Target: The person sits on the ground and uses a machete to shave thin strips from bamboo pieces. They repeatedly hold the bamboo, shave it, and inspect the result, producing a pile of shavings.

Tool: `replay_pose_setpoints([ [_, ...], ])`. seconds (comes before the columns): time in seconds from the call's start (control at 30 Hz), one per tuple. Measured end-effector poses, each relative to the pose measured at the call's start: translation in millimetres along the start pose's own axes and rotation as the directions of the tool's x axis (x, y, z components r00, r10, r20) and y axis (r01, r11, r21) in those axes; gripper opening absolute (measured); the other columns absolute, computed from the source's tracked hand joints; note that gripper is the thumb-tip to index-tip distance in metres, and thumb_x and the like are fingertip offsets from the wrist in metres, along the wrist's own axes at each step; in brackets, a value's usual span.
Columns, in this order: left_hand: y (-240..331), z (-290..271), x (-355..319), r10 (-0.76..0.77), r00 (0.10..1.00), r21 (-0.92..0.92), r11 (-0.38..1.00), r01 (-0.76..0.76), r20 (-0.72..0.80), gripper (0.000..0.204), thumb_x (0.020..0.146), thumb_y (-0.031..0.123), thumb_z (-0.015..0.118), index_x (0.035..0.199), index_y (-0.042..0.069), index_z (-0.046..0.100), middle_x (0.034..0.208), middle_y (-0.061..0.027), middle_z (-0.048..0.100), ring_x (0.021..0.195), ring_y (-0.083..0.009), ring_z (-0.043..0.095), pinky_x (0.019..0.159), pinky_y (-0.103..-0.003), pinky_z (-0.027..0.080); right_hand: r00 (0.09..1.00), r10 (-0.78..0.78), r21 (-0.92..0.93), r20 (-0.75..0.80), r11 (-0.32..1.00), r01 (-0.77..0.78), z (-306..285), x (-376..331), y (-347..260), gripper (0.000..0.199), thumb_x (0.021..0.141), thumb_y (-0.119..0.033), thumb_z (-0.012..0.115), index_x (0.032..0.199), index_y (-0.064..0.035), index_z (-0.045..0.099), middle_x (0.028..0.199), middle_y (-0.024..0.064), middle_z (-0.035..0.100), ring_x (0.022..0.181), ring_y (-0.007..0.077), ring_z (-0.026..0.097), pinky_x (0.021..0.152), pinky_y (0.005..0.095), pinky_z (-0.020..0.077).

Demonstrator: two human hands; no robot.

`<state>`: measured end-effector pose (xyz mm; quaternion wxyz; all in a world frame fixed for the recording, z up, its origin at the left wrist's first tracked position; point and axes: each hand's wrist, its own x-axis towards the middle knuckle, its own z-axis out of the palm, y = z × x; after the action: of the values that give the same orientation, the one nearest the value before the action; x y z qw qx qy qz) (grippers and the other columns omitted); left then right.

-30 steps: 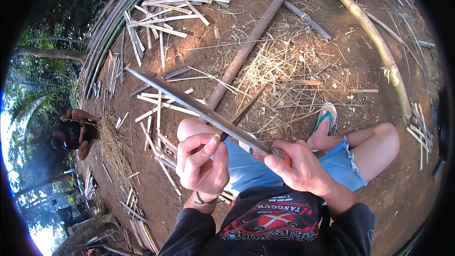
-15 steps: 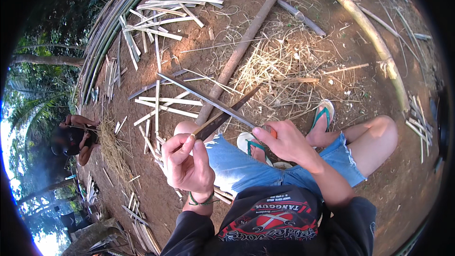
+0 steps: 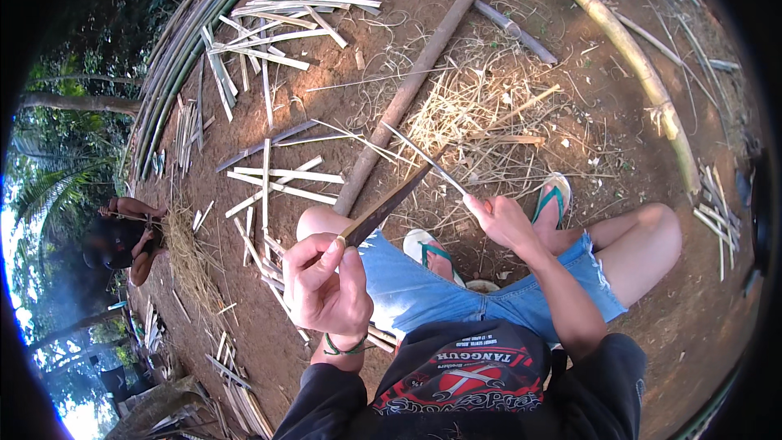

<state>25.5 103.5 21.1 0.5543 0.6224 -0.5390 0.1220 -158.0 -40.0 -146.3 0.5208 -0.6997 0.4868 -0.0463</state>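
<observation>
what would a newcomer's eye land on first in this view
Probably the knife in the right hand, near the middle, its blade crossing in view the dark-and-yellow strip pinched in the left hand. Just beyond them, the pale heap of shavings stands out against the brown ground. At the far left, another person in dark clothing sits beside a straw-coloured heap.

An outdoor bamboo-working yard: split slats (image 3: 326,1) upper left, shavings (image 3: 456,118) upper centre, bare earth (image 3: 676,310), palm fronds (image 3: 61,181) far left.
</observation>
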Motion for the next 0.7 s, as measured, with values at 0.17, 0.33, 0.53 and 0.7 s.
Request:
replay_pose_setpoints([
  [0.17, 4.1, 0.6, -8.9, -0.048, 0.999, -0.071, 0.996, 0.048, 0.012, 0.016, 0.087, -0.009, 0.062, 0.101, -0.002, 0.066, 0.104, -0.0157, 0.062, 0.091, -0.0199, 0.06, 0.081, -0.03, 0.05, 0.99, -0.138, 0.099, -0.005, 0.985, 0.138, -7.6, -38.5, -48.1, 0.065, 0.094, -0.055, 0.058, 0.068, 0.0042, 0.06, 0.056, 0.0238, 0.055, 0.058, 0.0442, 0.06, 0.059, 0.05, 0.0457],
  [0.33, -6.0, 3.4, -8.5, 0.015, 1.0, -0.04, 0.999, -0.015, -0.004, 0.024, 0.085, -0.008, 0.067, 0.107, 0.002, 0.064, 0.101, -0.0165, 0.063, 0.083, -0.0204, 0.062, 0.073, -0.031, 0.052, 0.886, -0.455, 0.244, 0.089, 0.872, 0.423, -33.2, -77.6, -94.2, 0.058, 0.091, -0.05, 0.063, 0.07, 0.0034, 0.061, 0.056, 0.0212, 0.057, 0.057, 0.0411, 0.062, 0.057, 0.0477, 0.0474],
  [0.53, -3.6, 11.1, -4.4, -0.062, 0.993, -0.103, 0.993, 0.051, -0.098, 0.013, 0.09, -0.002, 0.066, 0.103, -0.002, 0.065, 0.107, -0.0166, 0.063, 0.094, -0.0195, 0.06, 0.085, -0.03, 0.047, 0.999, -0.037, 0.038, -0.017, 0.999, 0.038, 12.3, 19.5, 16.2, 0.075, 0.092, -0.064, 0.055, 0.061, 0.0043, 0.06, 0.058, 0.0257, 0.056, 0.058, 0.0441, 0.06, 0.058, 0.0472, 0.0479],
  [0.7, -8.5, 15.2, 0.8, -0.08, 0.991, -0.146, 0.987, 0.064, -0.105, 0.014, 0.091, -0.003, 0.065, 0.105, -0.003, 0.065, 0.108, -0.0159, 0.063, 0.09, -0.0163, 0.058, 0.081, -0.027, 0.045, 0.884, 0.451, 0.124, 0.122, 0.877, -0.465, 37.6, 48.9, 94.9, 0.083, 0.092, -0.074, 0.042, 0.064, 0.0016, 0.061, 0.055, 0.0189, 0.058, 0.056, 0.0347, 0.065, 0.054, 0.0433, 0.0501],
])
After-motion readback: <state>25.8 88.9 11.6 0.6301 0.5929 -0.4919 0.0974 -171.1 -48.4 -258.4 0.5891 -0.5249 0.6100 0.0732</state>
